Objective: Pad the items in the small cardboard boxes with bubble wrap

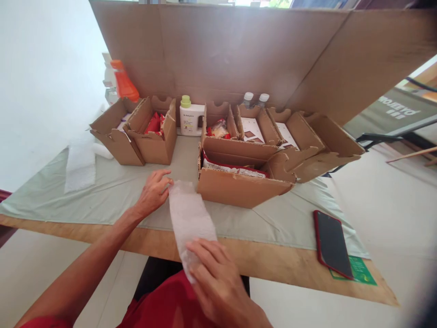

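A strip of translucent white bubble wrap [191, 214] runs from the tabletop over the front edge toward my body. At its far left corner, my left hand [153, 190] pinches the wrap between bent fingers. My right hand [216, 275] is closed around the near end, with its fingers laid over the sheet and the thumb side partly hidden. Just beyond the strip stands an open cardboard bin [235, 189] with a dark red and white patterned packet [232, 170] inside.
More cardboard bins [155, 148] line the back, before a tall cardboard panel [218, 50]. A white detergent bottle [191, 120] stands between them. An orange bottle [125, 82] is at the back left. Other wrap [80, 166] lies left; a phone [332, 243] lies right.
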A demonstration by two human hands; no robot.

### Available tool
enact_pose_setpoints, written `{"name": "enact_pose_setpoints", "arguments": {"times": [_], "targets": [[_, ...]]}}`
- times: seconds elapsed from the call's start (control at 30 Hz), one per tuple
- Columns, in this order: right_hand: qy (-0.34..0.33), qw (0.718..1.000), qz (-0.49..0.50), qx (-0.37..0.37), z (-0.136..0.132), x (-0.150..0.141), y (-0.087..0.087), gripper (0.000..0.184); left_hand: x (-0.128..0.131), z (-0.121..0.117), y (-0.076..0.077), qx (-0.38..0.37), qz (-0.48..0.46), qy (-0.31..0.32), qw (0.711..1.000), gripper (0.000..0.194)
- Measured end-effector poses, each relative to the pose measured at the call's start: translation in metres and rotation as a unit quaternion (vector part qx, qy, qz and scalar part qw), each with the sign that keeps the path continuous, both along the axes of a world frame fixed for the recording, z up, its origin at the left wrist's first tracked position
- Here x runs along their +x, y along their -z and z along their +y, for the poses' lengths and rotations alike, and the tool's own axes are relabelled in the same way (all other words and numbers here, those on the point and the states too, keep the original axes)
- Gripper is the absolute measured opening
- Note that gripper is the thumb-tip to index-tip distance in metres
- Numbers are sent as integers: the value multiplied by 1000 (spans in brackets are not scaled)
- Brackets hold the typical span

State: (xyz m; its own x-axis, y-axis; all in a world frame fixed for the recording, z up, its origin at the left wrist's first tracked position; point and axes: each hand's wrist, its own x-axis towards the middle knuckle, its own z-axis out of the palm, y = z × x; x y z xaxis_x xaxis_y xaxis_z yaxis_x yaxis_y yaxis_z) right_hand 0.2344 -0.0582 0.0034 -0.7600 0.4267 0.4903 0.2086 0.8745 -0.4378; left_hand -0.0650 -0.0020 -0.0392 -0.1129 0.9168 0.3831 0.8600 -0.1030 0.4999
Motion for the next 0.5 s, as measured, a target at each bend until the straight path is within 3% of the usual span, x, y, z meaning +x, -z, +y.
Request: {"name": "enact_pose_setpoints", "arguments": {"times": [0.1, 0.2, 0.3, 0.37, 0.5], "targets": [[-28, 995, -91, -16, -4, -28, 30, 21, -8, -22, 18, -18, 22, 16, 999, 45], [-37, 982, -176, -53, -8, -42, 49, 16, -2, -75, 23, -15, 33, 32, 999, 59], [-24, 983, -168, -66, -12, -49, 54, 16, 21, -131, 17, -30, 25, 90, 995, 65], [-15, 989, -130, -75, -13, -54, 54, 18, 41, -154, 14, -38, 11, 123, 992, 64], [-41, 986, -54, -155, -6, -52, 46, 23, 68, -161, 22, 18, -40, 107, 993, 45]]}}
